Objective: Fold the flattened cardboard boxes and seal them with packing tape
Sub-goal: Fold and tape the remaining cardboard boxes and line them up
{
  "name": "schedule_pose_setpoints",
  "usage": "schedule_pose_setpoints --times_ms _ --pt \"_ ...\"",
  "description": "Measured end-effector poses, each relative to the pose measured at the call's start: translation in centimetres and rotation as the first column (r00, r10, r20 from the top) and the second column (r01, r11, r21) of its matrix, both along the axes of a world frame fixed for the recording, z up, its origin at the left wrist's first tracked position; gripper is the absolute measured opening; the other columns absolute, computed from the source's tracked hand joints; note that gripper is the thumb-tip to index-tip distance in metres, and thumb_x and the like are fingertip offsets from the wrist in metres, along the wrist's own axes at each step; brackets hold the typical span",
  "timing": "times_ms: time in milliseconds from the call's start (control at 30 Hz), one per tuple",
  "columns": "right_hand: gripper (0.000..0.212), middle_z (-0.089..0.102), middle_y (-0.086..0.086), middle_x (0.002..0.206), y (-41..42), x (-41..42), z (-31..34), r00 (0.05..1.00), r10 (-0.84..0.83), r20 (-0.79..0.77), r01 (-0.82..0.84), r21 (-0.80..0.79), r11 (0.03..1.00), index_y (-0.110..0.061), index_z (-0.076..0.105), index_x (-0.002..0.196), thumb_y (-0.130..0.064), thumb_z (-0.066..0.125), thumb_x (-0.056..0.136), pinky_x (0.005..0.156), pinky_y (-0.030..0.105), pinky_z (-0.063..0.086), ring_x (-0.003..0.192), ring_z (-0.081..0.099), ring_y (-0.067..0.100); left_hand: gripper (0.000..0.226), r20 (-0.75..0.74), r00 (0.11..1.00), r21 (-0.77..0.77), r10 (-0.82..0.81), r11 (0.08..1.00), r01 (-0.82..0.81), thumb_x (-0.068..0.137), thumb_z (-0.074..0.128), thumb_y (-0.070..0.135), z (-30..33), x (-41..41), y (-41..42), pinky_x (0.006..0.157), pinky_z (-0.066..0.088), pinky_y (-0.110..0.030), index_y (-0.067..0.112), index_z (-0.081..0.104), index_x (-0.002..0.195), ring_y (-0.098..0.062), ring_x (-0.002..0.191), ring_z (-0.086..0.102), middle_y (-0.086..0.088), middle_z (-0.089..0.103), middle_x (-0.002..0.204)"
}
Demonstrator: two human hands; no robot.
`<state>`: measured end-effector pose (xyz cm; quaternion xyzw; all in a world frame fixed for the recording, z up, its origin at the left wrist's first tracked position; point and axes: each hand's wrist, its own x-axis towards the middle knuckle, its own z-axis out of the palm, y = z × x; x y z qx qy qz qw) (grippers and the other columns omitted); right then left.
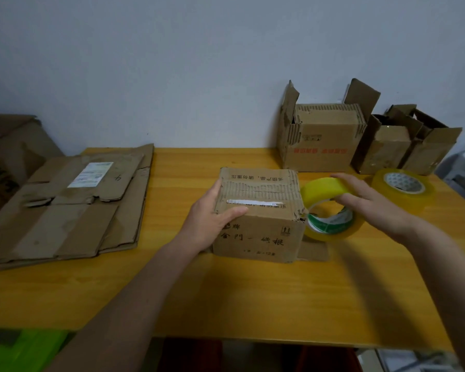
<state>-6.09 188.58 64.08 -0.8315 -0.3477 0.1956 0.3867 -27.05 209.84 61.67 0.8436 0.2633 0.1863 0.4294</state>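
The box [261,210] is matt brown corrugated cardboard, its top skin torn away in strips so the ribbed fluting shows; the edges look frayed and rough. The roll [330,210] beside it is glossy, translucent yellow plastic tape on a printed paper core. A second roll [403,187] has the same shiny yellowish film. The table [253,296] is smooth wood-grain laminate with a slight sheen. The flat boxes [65,205] are dull, creased cardboard bearing a white paper label [90,174]. The wall [199,63] is matt painted plaster.
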Motion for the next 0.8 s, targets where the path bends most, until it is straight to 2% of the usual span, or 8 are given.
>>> schedule_pose_setpoints --times_ms 100,200,267,333,433,500,667,800 --pt "0.059 0.025 -0.007 0.154 0.2 -1.2 0.2 0.992 0.043 -0.122 -0.041 0.018 0.999 -0.04 0.029 0.146 -0.028 0.054 0.094 0.115 0.04 0.025 0.139 0.029 0.019 0.072 -0.034 0.999 0.022 0.017 1.0 -0.016 0.09 0.062 0.036 0.5 -0.8 1.6 0.079 0.04 -0.002 0.019 0.027 0.151 -0.006 0.113 0.05 0.022 0.047 0.127" --pt "0.062 0.03 -0.009 0.15 0.3 -3.0 0.6 0.977 0.11 -0.185 -0.103 0.052 0.993 -0.041 0.033 0.144 -0.025 0.06 0.091 0.111 0.036 0.032 0.136 0.032 0.015 0.073 -0.177 0.983 0.11 0.039 0.994 -0.019 0.09 0.059 0.045 1.6 -1.3 4.1 0.091 0.036 -0.022 0.023 0.028 0.152 -0.017 0.131 0.04 0.0 0.037 0.151" --pt "0.061 0.039 -0.017 0.138 0.7 -4.2 1.1 0.97 0.146 -0.192 -0.13 0.097 0.987 -0.038 0.038 0.142 -0.022 0.063 0.088 0.095 0.016 0.039 0.12 0.042 -0.002 0.07 -0.261 0.965 0.165 0.028 0.986 0.016 0.09 0.057 0.047 2.5 -1.4 5.5 0.094 0.034 -0.028 0.023 0.03 0.151 -0.02 0.131 0.037 -0.003 0.037 0.146" --pt "0.063 0.048 -0.024 0.122 1.3 -5.5 1.6 0.954 0.209 -0.216 -0.182 0.137 0.974 -0.036 0.041 0.139 -0.023 0.066 0.083 0.075 0.008 0.047 0.097 0.054 -0.013 0.069 -0.334 0.941 0.276 0.049 0.96 0.048 0.092 0.051 0.052 3.2 -0.9 6.0 0.107 0.03 -0.037 0.021 0.03 0.151 -0.023 0.137 0.028 -0.005 0.032 0.145" --pt "0.07 0.051 -0.019 0.123 2.6 -7.6 1.3 0.924 0.303 -0.232 -0.27 0.164 0.949 -0.037 0.041 0.136 -0.031 0.071 0.074 0.074 0.015 0.053 0.1 0.059 -0.003 0.085 -0.533 0.841 0.469 0.096 0.861 0.198 0.089 0.014 0.072 2.9 0.9 3.9 0.12 0.001 -0.046 0.017 0.013 0.154 -0.024 0.149 0.0 -0.005 0.004 0.162" --pt "0.071 0.05 -0.02 0.121 3.6 -8.7 0.8 0.922 0.308 -0.233 -0.259 0.218 0.941 -0.034 0.042 0.135 -0.027 0.074 0.073 0.074 0.015 0.053 0.101 0.059 -0.001 0.097 -0.581 0.806 0.513 0.109 0.818 0.259 0.08 -0.003 0.077 2.1 2.1 2.2 0.12 -0.008 -0.047 0.015 0.002 0.155 -0.025 0.149 -0.009 -0.009 -0.007 0.162" --pt "0.071 0.053 -0.017 0.124 3.5 -9.1 -0.1 0.902 0.319 -0.29 -0.235 0.29 0.928 -0.031 0.045 0.136 -0.03 0.073 0.07 0.083 0.02 0.053 0.105 0.059 -0.003 0.073 -0.561 0.828 0.547 -0.009 0.747 0.379 0.096 0.008 0.061 1.6 2.7 1.8 0.121 -0.003 -0.038 0.019 0.0 0.154 -0.017 0.149 -0.008 -0.003 -0.008 0.162" --pt "0.065 0.063 0.001 0.123 3.6 -9.7 -1.3 0.826 0.349 -0.443 -0.147 0.428 0.892 -0.024 0.046 0.134 -0.012 0.069 0.074 0.087 0.026 0.054 0.106 0.064 0.01 0.061 -0.439 0.884 0.57 -0.161 0.711 0.412 0.098 0.024 0.054 1.5 2.6 3.6 0.121 0.011 -0.032 0.027 0.019 0.153 -0.008 0.148 0.009 0.009 0.013 0.161"
